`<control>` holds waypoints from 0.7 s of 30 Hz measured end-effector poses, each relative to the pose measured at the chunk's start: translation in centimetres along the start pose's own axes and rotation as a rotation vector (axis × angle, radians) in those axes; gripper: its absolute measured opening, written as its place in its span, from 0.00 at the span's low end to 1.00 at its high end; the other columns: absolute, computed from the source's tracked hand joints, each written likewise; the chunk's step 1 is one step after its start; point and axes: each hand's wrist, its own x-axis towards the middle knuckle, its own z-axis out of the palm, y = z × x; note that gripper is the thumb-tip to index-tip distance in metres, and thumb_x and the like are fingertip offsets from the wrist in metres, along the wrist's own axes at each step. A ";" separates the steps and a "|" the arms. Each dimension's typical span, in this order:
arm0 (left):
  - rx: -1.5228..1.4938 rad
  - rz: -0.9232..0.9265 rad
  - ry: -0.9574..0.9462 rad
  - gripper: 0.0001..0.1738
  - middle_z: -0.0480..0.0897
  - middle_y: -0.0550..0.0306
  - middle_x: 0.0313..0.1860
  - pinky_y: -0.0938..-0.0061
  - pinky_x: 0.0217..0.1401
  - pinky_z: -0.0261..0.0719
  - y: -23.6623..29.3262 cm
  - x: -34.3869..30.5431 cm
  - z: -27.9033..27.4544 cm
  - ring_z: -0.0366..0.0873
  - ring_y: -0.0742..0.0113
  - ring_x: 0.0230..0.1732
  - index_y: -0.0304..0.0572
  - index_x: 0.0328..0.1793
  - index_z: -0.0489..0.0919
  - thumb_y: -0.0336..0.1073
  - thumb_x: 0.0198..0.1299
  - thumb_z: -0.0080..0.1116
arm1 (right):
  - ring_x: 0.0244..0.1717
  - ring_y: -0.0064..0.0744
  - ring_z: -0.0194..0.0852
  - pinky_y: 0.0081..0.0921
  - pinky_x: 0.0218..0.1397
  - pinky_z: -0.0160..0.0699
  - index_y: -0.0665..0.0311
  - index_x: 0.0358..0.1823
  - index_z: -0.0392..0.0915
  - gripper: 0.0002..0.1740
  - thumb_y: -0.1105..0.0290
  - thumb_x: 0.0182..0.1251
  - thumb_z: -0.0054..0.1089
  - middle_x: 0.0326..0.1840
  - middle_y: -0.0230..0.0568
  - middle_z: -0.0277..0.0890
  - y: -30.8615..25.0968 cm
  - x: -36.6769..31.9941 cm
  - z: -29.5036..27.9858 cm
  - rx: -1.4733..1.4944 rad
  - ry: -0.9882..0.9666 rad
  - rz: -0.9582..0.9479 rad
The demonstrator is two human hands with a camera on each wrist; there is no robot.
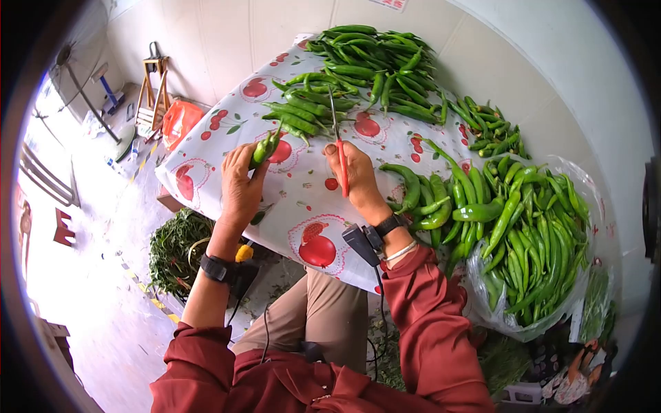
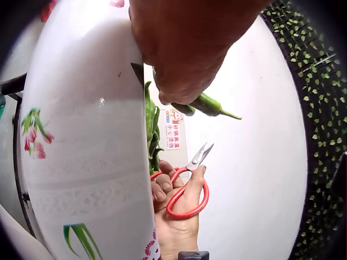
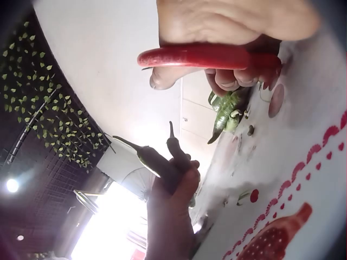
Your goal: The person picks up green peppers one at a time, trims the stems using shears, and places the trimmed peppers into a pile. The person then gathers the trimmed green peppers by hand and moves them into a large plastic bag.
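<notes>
My left hand (image 1: pixel 238 184) grips a couple of green chili peppers (image 1: pixel 263 150) over the table's left side. Their thin stems stick out past the fingers, plainest in the right wrist view, where two peppers (image 3: pixel 154 161) show. In my right hand (image 1: pixel 363 180) is a pair of scissors (image 1: pixel 343 168) with red loop handles. Its metal blades point away from me and stand slightly apart in the left wrist view, below the held pepper (image 2: pixel 209 104). Just beyond both hands, a small row of peppers (image 1: pixel 292 117) lies on the flowered tablecloth (image 1: pixel 303 189).
A large pile of peppers (image 1: pixel 372 55) covers the table's far end, with a smaller heap (image 1: pixel 492 127) beside the wall. An open plastic bag (image 1: pixel 533 330) full of peppers stands at the right. Leafy greens (image 1: pixel 175 251) sit on the floor at left, near a red bag (image 1: pixel 181 122).
</notes>
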 end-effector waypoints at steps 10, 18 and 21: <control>-0.188 -0.148 -0.038 0.15 0.79 0.52 0.43 0.73 0.51 0.72 -0.8 -0.2 0.2 0.76 0.62 0.45 0.34 0.52 0.74 0.25 0.58 0.60 | 0.20 0.16 0.54 0.22 0.22 0.56 0.63 0.26 0.71 0.20 0.55 0.68 0.58 0.17 0.23 0.61 0.0 -0.1 -0.2 0.256 0.109 -0.064; -0.744 -0.306 -0.195 0.18 0.81 0.54 0.48 0.77 0.51 0.71 7.3 4.8 -2.7 0.76 0.71 0.46 0.32 0.57 0.73 0.36 0.66 0.53 | 0.18 0.15 0.56 0.21 0.21 0.56 0.63 0.28 0.72 0.21 0.52 0.68 0.58 0.17 0.25 0.63 -0.5 -0.1 -0.1 0.174 0.076 0.049; -1.003 -0.448 -0.505 0.18 0.80 0.53 0.47 0.74 0.52 0.72 12.2 6.9 -2.7 0.78 0.68 0.47 0.31 0.58 0.72 0.36 0.67 0.49 | 0.19 0.13 0.55 0.19 0.19 0.55 0.62 0.28 0.72 0.17 0.57 0.69 0.58 0.17 0.22 0.61 -0.4 -0.2 -0.2 0.217 0.068 0.043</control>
